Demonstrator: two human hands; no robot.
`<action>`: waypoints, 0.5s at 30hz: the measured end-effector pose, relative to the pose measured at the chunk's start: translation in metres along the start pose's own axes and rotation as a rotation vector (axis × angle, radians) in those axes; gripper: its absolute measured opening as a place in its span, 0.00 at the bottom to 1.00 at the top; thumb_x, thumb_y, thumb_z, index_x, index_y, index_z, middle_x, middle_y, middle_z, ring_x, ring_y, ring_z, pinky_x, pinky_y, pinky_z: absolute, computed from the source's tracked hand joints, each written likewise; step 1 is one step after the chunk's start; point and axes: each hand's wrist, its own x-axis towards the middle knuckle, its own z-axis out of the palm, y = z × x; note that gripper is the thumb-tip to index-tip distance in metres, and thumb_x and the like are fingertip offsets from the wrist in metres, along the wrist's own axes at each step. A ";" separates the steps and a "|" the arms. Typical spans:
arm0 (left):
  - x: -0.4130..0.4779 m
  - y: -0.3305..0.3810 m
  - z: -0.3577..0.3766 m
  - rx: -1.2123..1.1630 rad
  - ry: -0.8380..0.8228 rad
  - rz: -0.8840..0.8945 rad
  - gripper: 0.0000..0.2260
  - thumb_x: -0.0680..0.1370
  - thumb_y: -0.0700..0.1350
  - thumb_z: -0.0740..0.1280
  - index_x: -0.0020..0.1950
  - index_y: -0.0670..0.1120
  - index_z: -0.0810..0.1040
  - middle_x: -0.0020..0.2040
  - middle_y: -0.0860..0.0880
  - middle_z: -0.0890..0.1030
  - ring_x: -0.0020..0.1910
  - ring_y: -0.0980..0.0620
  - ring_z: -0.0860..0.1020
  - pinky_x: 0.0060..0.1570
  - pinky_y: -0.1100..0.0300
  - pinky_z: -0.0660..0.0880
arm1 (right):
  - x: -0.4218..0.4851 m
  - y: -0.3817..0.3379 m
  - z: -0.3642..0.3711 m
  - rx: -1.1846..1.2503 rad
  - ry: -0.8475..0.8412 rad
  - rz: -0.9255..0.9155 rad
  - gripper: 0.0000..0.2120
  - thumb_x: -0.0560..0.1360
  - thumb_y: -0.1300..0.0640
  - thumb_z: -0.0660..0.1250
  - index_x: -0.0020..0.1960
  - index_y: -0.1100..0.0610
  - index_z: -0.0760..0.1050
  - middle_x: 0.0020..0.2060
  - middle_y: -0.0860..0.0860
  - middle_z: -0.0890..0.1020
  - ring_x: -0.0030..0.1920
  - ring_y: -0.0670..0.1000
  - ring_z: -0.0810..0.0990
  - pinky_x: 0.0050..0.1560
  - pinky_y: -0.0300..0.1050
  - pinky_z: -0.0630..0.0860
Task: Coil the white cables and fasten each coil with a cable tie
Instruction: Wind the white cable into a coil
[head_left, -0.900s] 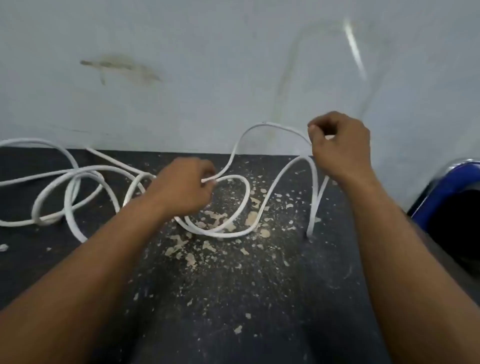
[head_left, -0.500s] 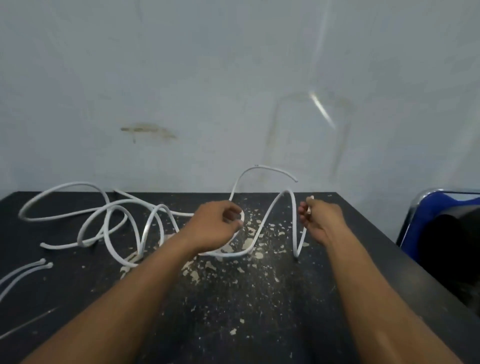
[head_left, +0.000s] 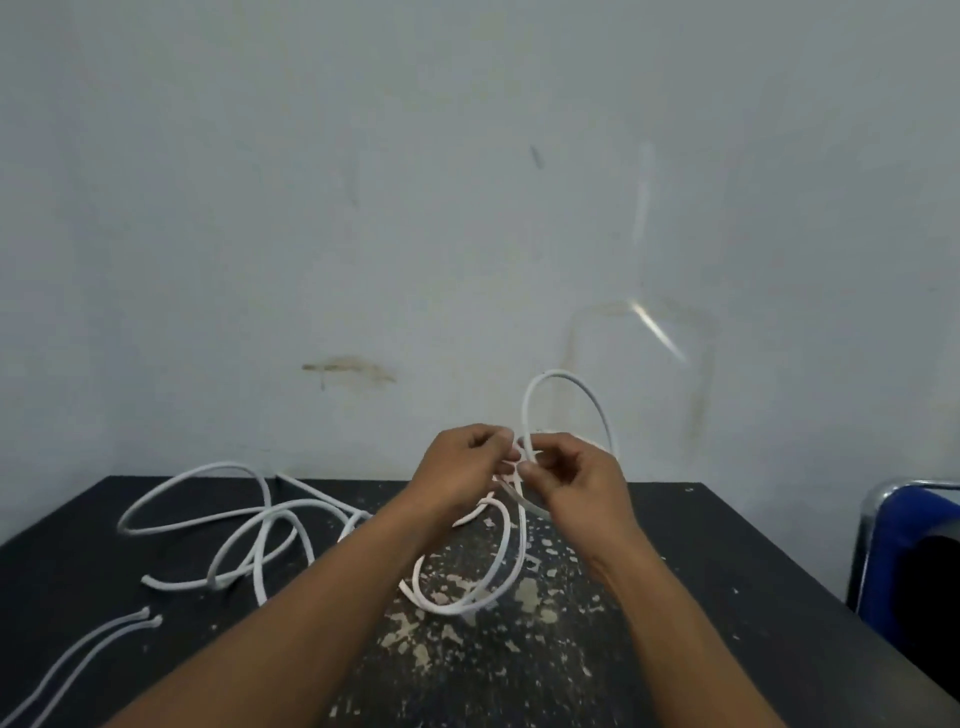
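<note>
Cable (head_left: 558, 372), one, pinched by left hand (head_left: 460, 470), right hand (head_left: 579, 486); two loose ends (head_left: 155, 620) aside.

Forearms reach forward — left hand (head_left: 465, 470) and right hand (head_left: 579, 480) nearly touch, each pinching the white cable (head_left: 558, 372).

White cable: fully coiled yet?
No: the left hand and right hand hold only a few loops of the white cable, and the rest sprawls loose across the black table.
</note>
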 end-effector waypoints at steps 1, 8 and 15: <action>0.002 0.007 -0.003 0.013 0.008 0.029 0.11 0.83 0.47 0.66 0.49 0.45 0.86 0.46 0.45 0.88 0.50 0.45 0.86 0.55 0.49 0.82 | -0.001 -0.003 0.006 -0.028 -0.017 -0.036 0.12 0.76 0.65 0.74 0.54 0.50 0.85 0.43 0.49 0.86 0.45 0.47 0.85 0.48 0.40 0.82; 0.007 0.035 -0.027 -0.073 0.049 0.105 0.09 0.85 0.39 0.62 0.52 0.43 0.81 0.40 0.46 0.87 0.42 0.47 0.86 0.50 0.52 0.84 | -0.004 -0.015 0.040 -0.117 -0.084 -0.202 0.07 0.76 0.60 0.75 0.51 0.49 0.85 0.42 0.41 0.87 0.44 0.40 0.84 0.44 0.29 0.77; 0.009 0.032 -0.058 -0.307 0.130 0.110 0.11 0.87 0.39 0.58 0.53 0.42 0.79 0.33 0.47 0.74 0.27 0.54 0.66 0.33 0.60 0.67 | -0.005 -0.016 0.024 -0.419 0.217 -0.803 0.03 0.76 0.65 0.72 0.48 0.59 0.83 0.43 0.50 0.82 0.42 0.46 0.79 0.42 0.40 0.78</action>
